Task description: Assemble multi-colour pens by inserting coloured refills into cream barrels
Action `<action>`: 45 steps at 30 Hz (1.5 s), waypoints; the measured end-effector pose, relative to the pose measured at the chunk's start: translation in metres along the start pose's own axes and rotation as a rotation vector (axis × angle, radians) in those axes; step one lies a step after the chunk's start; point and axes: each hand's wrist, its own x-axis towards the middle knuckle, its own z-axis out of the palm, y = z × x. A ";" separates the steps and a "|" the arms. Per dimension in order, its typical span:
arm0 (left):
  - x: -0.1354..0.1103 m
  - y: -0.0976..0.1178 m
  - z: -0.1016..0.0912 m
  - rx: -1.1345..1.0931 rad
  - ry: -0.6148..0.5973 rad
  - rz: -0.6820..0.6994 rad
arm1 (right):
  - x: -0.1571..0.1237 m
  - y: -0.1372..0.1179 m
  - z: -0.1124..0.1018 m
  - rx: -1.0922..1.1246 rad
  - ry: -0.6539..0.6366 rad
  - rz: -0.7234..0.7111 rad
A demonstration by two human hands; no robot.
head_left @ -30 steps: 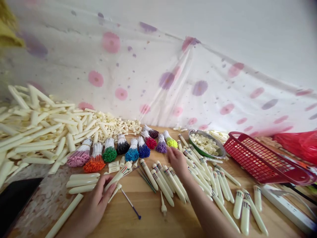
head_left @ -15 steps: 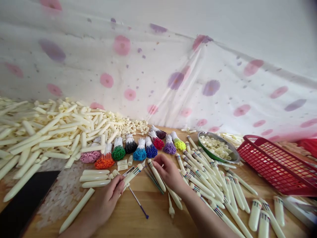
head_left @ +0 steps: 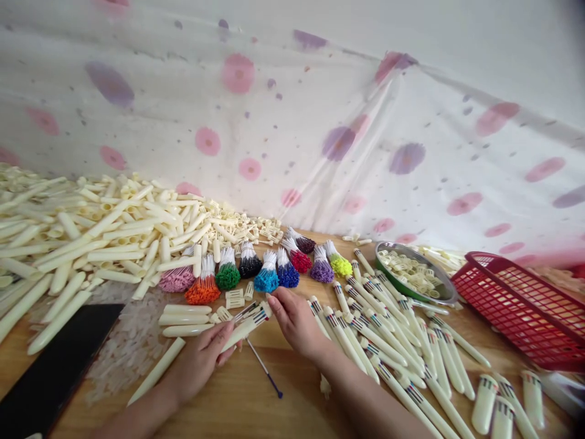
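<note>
My left hand (head_left: 203, 356) is closed around a cream multicolour pen (head_left: 244, 329), which slants up to the right with coloured slider tabs near its upper end. My right hand (head_left: 295, 320) pinches that upper end between thumb and fingers. Behind the pen, partly hidden, are thin refill-like sticks. A single blue-tipped refill (head_left: 265, 367) lies on the wood below the pen. Just beyond my hands stand bundles of white refills with coloured ends, among them orange (head_left: 202, 286), light blue (head_left: 266, 277) and yellow (head_left: 340, 265). Small slotted cream parts (head_left: 234, 297) lie in front of them.
Cream pen barrels (head_left: 114, 238) are heaped at the left, near a black flat object (head_left: 64, 366) and clear plastic bits (head_left: 130, 341). Many pens with coloured tabs (head_left: 388, 329) spread to the right. Behind them are a metal bowl (head_left: 445, 299) of slotted parts and a red basket (head_left: 525, 317).
My right hand has moved from a separate pen to the upper end of the pen in my left hand. That other pen is no longer under my right fingers. The view has shifted slightly.
</note>
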 end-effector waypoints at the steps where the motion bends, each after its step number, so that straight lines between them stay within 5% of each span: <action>1: 0.000 -0.001 0.000 -0.001 -0.034 -0.025 | -0.001 0.001 0.001 0.004 0.006 -0.017; 6: -0.004 -0.002 0.001 0.073 -0.030 -0.017 | -0.002 0.002 0.009 0.046 0.026 0.031; 15: -0.013 0.010 0.005 0.695 0.049 0.417 | -0.003 0.001 0.011 0.186 -0.022 0.191; 18: -0.009 0.008 0.006 0.678 0.113 0.480 | -0.002 0.003 0.010 0.287 -0.031 0.226; 22: -0.010 0.009 0.012 0.558 0.137 0.371 | -0.003 -0.001 0.008 0.502 -0.024 0.277; 27: -0.013 0.000 0.018 0.389 0.002 0.265 | -0.008 -0.014 0.018 0.791 -0.104 0.256; 30: -0.012 -0.005 0.018 0.356 -0.053 0.288 | -0.003 -0.015 0.010 0.826 0.007 0.275; 35: -0.014 0.000 0.012 0.421 0.003 0.334 | 0.009 0.009 -0.061 0.313 0.261 0.300; 40: -0.012 0.002 0.011 0.468 0.029 0.359 | -0.005 0.055 -0.137 -0.540 0.030 0.536; 45: -0.006 -0.003 0.008 0.518 0.091 0.376 | -0.014 0.076 -0.158 -0.691 0.051 0.616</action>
